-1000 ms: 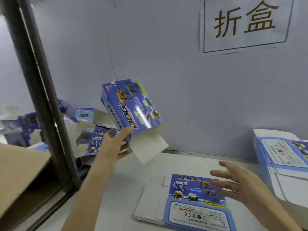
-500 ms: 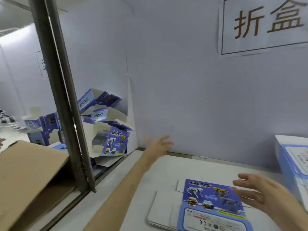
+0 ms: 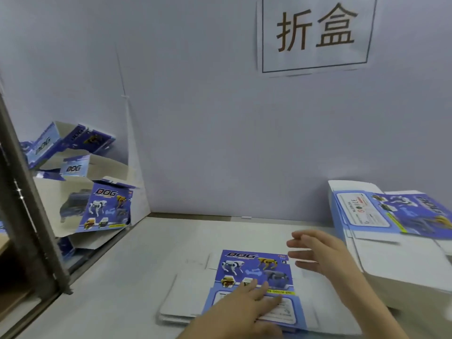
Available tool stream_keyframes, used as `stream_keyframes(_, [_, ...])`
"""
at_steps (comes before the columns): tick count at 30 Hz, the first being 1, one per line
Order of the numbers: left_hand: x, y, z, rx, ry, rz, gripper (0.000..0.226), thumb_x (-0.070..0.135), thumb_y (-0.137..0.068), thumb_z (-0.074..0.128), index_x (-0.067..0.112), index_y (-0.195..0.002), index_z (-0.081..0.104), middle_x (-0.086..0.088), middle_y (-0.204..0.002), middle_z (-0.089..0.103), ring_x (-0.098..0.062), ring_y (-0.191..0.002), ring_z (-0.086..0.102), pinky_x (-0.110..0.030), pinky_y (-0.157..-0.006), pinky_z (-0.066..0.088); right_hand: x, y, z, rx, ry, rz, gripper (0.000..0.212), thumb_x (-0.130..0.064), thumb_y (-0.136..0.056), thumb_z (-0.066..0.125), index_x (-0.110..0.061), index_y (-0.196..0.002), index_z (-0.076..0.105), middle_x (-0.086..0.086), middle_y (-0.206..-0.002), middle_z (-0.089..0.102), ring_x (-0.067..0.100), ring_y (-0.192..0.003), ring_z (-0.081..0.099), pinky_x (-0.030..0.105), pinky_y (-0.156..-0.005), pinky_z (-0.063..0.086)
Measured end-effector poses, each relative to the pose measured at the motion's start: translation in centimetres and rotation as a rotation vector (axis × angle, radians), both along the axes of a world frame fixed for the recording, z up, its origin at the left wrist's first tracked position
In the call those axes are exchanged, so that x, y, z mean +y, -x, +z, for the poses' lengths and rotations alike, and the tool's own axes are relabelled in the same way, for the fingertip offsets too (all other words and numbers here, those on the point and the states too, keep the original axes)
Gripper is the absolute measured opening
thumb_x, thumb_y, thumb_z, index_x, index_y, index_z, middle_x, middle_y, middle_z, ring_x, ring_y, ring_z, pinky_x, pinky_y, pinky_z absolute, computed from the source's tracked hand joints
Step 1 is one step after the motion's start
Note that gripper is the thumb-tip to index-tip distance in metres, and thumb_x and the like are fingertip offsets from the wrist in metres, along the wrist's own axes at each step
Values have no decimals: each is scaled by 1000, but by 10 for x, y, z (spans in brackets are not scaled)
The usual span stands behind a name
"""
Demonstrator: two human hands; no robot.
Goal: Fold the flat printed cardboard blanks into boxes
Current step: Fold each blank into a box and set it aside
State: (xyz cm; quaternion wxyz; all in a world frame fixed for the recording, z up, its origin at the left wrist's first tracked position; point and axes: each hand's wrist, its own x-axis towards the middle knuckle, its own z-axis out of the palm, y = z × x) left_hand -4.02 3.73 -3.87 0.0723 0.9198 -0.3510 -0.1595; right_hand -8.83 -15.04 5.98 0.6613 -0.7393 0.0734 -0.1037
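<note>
Flat printed blank lies at the middle of the bench's near edge, topmost of a thin stack. Its blue face is up, showing the word "DOG" and toy robot dogs, and white flaps reach out to the left. The left hand rests on the blank's near half. Its fingers are straight and slightly spread, lying flat on the print and pinching nothing. The right hand is at the blank's right edge with the palm turned leftward. Its fingers are straight, spread apart and holding nothing. The hand is blurred, so I cannot tell whether it touches the card.

Farther back, at the right edge of the bench, sits a thick stack of blanks near the right hand. The top sheet is face up, with a white label panel and blue print. At the bench's left edge a dark metal post stands slanted in the view. Behind it, folded boxes lie in a heap at the far left corner, tumbled at different angles, several with their flaps open.

Along the far edge rises a pale partition wall. High on its right part hangs a white paper sign with two brown characters, 折盒, inside a thin dark frame.
</note>
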Motion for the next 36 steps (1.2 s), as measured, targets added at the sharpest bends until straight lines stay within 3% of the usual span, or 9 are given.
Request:
stream_keyframes(2, [13,-2,13,-127,72,13,44,58,-98,31,50,-141,32,11,-155,32,-17,-142,31,-40,-113,30,-1,2,5,-59,-25,-1,23,-7,-100,45,-12,-94,67,3,-84,76,17,-75,73,27,-64,54])
stream_keyframes(4, [33,-8,37,-398,208,36,27,40,-102,37,37,-124,54,5,-123,64,-16,-106,62,-22,-82,48,-1,5,10,-143,-47,-18,24,-4,-98,46,-16,-95,67,5,-94,74,18,-87,70,27,-70,53])
stream_keyframes(7, [59,-18,80,-859,470,171,12,13,-89,69,12,-101,68,0,-72,70,-12,-55,65,-16,-48,46,1,10,17,-308,27,-85,28,-2,-97,49,-24,-111,61,-5,-117,65,13,-109,61,19,-83,46])
stream_keyframes(9, [63,-11,109,-968,856,356,5,13,-91,60,12,-94,65,3,-57,60,-6,-44,56,-13,-41,37,2,11,20,-404,99,-168,41,-4,-96,51,-26,-131,51,-9,-131,54,10,-120,51,18,-91,39])
stream_keyframes(12, [49,3,143,-632,1438,487,16,37,-96,42,29,-95,55,5,-76,65,-1,-69,63,-8,-54,46,7,15,25,-475,146,-183,51,-17,-98,50,-28,-146,34,-13,-143,42,6,-128,43,20,-99,36])
stream_keyframes(16, [23,22,156,-247,1635,459,21,31,-100,45,22,-98,64,5,-84,73,-8,-72,68,-17,-55,52,17,27,38,-537,-6,-23,51,-43,-83,50,-43,-133,39,-27,-121,57,-5,-106,60,9,-65,51])
stream_keyframes(21, [-1,34,141,-54,1681,497,23,37,-97,44,27,-107,61,10,-88,72,-2,-79,68,-11,-53,49,9,31,43,-588,-62,-33,47,-42,-85,63,-35,-129,49,-15,-110,67,7,-94,69,21,-56,56])
stream_keyframes(27, [-5,31,135,61,1676,525,65,63,-73,43,30,-129,50,3,-110,67,-8,-95,67,-17,-58,54,4,29,38,-518,-77,10,49,-42,-74,65,-46,-121,49,-19,-106,68,8,-96,69,22,-56,56])
stream_keyframes(36, [1,25,131,55,1527,633,67,61,-75,52,37,-137,41,7,-124,61,-13,-103,63,-35,-76,57,-2,29,37,-444,-124,32,34,-17,-87,69,-39,-109,57,-13,-101,73,16,-86,73,26,-57,58])
